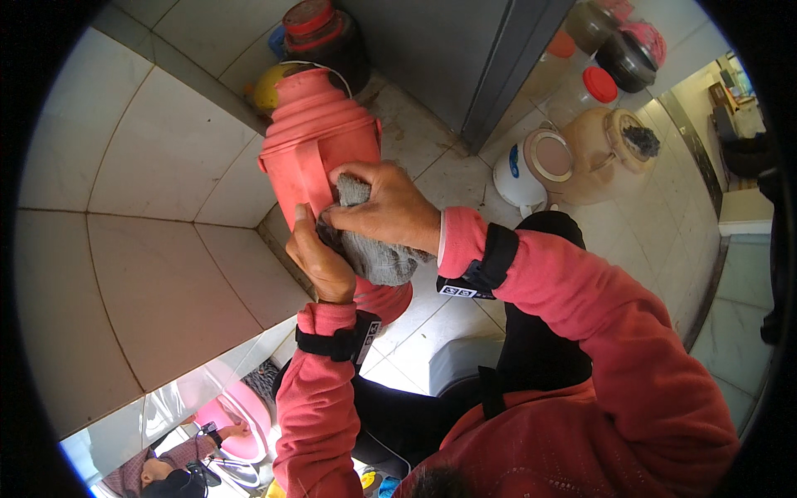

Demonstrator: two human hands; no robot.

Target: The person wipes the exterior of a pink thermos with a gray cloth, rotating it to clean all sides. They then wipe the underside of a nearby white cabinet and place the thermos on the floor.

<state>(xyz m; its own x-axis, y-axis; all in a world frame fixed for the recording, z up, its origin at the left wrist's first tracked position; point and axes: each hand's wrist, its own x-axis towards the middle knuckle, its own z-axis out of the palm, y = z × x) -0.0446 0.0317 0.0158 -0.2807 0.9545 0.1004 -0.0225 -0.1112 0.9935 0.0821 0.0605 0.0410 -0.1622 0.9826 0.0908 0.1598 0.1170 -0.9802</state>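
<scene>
A coral-red plastic vacuum flask (pixel 292 187) stands tilted before me, its ribbed lid at the top and a thin wire bail over it. My right hand (pixel 392 205) pinches a damp-looking grey cloth (pixel 377 258) and presses it to the flask's side. Lower down, my left hand (pixel 320 261) grips the flask near its side handle, thumb along the red plastic. The left fingers are partly hidden behind the cloth, whose bunched folds hang between both hands. Below the cloth the flask's ribbed base (pixel 386 302) shows.
A dark jar with a red lid (pixel 311 25) and a yellow object (pixel 268 87) stand behind the flask. At right are a white kettle (pixel 520 177), a large brown jar (pixel 591 149) and red-lidded containers (pixel 599 85). A tiled wall (pixel 149 261) rises at left. Another person (pixel 168 467) works by a pink basin (pixel 240 429).
</scene>
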